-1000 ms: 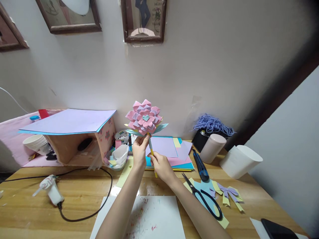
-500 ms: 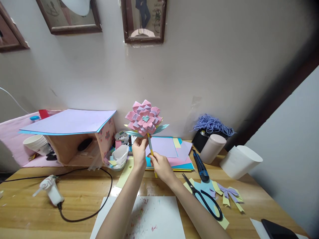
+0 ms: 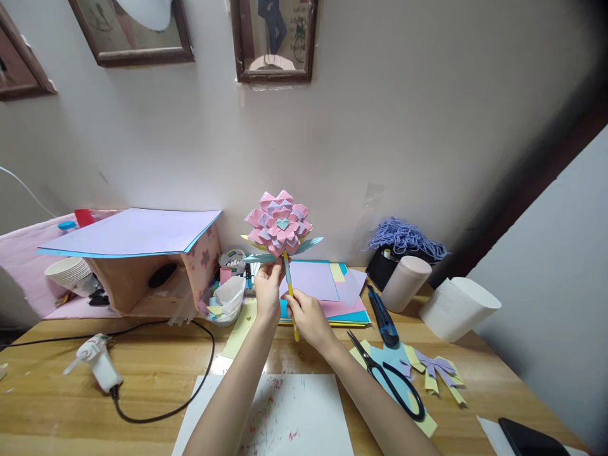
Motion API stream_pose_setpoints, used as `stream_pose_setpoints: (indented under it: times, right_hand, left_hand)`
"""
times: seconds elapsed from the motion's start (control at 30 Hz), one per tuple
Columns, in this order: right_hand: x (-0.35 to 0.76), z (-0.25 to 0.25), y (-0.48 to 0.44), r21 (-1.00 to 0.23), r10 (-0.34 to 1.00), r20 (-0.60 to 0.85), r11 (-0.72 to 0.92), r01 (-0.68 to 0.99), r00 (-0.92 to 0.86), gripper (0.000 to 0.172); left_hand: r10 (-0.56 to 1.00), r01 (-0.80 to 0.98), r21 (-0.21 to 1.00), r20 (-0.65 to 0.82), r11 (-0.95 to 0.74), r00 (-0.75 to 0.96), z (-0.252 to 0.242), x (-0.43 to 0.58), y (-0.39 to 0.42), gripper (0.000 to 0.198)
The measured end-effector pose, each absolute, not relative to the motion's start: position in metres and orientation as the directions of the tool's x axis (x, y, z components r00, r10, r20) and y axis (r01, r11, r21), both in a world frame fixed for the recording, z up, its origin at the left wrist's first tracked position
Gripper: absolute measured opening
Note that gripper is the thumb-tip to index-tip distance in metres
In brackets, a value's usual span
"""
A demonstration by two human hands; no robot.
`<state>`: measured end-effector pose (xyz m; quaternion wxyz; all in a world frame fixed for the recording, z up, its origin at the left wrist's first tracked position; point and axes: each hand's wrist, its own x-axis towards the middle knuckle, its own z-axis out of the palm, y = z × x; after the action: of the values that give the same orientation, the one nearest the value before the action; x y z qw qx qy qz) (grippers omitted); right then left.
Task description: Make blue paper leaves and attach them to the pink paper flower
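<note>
A paper flower (image 3: 279, 221) in pink and lilac, with a small light-blue heart at its centre, stands upright in front of me. Light-blue leaves spread out below its petals, and its stem is grey above and yellow below. My left hand (image 3: 268, 288) is closed just under the bloom, its fingertips at the leaves and the top of the stem. Lower down, my right hand (image 3: 306, 315) pinches the yellow part of the stem between thumb and fingers. The stem's bottom end pokes out below my right hand.
Black scissors (image 3: 387, 375) lie on paper scraps at the right, near a utility knife (image 3: 382, 316). Behind my hands are coloured sheets (image 3: 308, 280). A hot glue gun (image 3: 99, 364) with its cable lies left. White paper (image 3: 299, 415) covers the front.
The flower has shifted slightly right and turned a little, so its leaves sit differently. Both hands keep their hold, almost in place.
</note>
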<state>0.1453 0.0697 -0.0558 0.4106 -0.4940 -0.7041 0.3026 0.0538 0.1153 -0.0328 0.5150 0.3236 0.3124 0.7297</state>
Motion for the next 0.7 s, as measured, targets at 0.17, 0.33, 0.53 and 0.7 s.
stream_pose_setpoints:
  times: [0.17,0.33,0.53,0.7]
  right_hand:
    - [0.1452,-0.0576,0.07,-0.841,0.945,0.274,0.324,0.432,-0.176,0.028]
    - [0.1453,-0.06,0.0715,-0.833,0.945,0.279,0.326,0.446,-0.17,0.029]
    - [0.1457,-0.0586,0.0717,-0.805,0.945,0.278,0.327,0.495,-0.172,0.029]
    - [0.1464,-0.0599,0.073,-0.771,0.943,0.285,0.333,0.543,-0.172,0.027]
  left_hand:
    - [0.959,-0.556,0.789,0.15,-0.264,-0.242,-0.0341,0.0541,0.116,0.025]
    - [0.955,-0.546,0.79,0.172,-0.279,-0.24,-0.0345,0.0544,0.1154,0.026]
    - [0.934,-0.501,0.804,0.181,-0.321,-0.309,-0.0339,0.0565,0.1139,0.032]
    - [0.923,-0.477,0.809,0.194,-0.342,-0.332,-0.0332,0.0568,0.1135,0.035]
